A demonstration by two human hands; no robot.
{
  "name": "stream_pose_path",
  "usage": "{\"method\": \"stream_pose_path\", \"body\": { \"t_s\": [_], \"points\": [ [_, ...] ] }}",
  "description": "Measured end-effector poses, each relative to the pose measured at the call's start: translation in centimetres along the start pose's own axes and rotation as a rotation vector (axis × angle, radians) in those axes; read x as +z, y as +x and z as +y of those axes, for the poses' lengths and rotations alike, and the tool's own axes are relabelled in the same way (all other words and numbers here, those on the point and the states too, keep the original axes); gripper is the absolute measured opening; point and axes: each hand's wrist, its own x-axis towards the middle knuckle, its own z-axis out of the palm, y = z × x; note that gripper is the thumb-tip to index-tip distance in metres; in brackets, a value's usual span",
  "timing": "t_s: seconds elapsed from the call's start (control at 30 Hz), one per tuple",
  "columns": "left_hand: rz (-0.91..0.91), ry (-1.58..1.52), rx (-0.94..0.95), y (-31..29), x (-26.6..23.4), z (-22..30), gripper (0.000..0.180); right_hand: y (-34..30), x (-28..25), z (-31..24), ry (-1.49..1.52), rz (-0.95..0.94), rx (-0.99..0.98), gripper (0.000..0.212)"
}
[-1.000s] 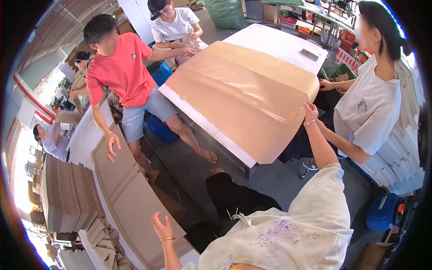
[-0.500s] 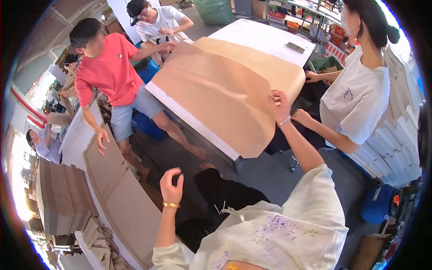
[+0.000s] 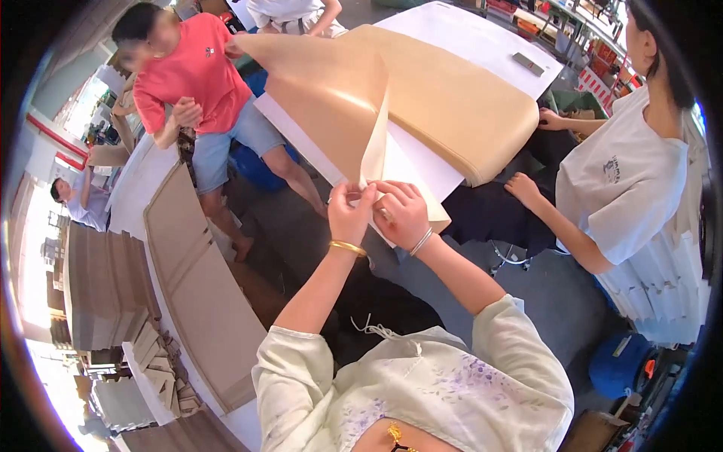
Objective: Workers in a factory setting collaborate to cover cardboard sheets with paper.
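Note:
A thin tan sheet [image 3: 320, 87] is lifted and bent, its pale underside turned up along a fold that runs toward me. Directly in front of me, my left hand [image 3: 352, 216] pinches the sheet's near edge. Close beside it, my right hand [image 3: 404, 213] is closed on the same edge, fingers bent inward. Beyond my hands, a stack of similar tan sheets [image 3: 459, 94] lies on the white tabletop [image 3: 433, 169], its right edge drooping over the side. Across the table, a person in a red shirt [image 3: 192, 71] grips the sheet's far-left corner with one hand.
At right sits a person in a white shirt [image 3: 621, 162], with stacked white boards [image 3: 655, 279] behind. A blue drum [image 3: 617, 365] stands lower right. On the left are a long grey-brown panel [image 3: 199, 279] and piled brown boards [image 3: 105, 286]. A small block [image 3: 527, 64] rests on the far tabletop.
My right hand has come in from the sheet's right edge, and my raised left hand has joined it. The sheet's right side has swung left, uncovering the stack and white tabletop.

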Motion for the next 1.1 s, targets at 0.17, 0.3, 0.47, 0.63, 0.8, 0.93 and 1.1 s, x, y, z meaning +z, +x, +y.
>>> {"method": "stream_pose_path", "body": {
  "t_s": [0.17, 0.3, 0.47, 0.63, 0.8, 0.93, 1.1],
  "points": [
    [0.174, 0.114, 0.069, -1.5, -2.1, 0.8, 0.022, -0.7, 1.3, -0.5, 0.067, -0.039, -0.048, 0.020],
    [0.216, 0.195, 0.129, -2.8, -5.6, 1.5, 0.017, -0.5, 1.3, -1.2, 0.139, -0.093, -0.201, 0.029],
    [0.343, 0.007, 0.138, -6.4, -10.8, 6.8, 0.012, -0.7, 1.1, -2.0, 0.469, -0.187, -0.172, 0.043],
    [0.358, 0.237, 0.313, -10.2, -17.6, 12.7, 0.009, -8.7, 9.7, -0.4, 0.784, -0.299, 0.870, 0.061],
    [0.422, 0.180, 0.234, -15.0, -22.0, 16.9, 0.009, -13.6, 12.8, -6.7, 1.302, -0.905, 1.570, 0.087],
    [0.491, 0.271, 0.290, -18.6, -24.7, 19.0, 0.011, -16.1, 14.3, -12.2, 1.664, -1.150, 1.743, 0.075],
    [0.604, 0.162, 0.252, -20.9, -26.5, 19.7, 0.015, -16.2, 15.5, -17.1, 1.818, -1.315, 1.664, 0.043]
  ]
}}
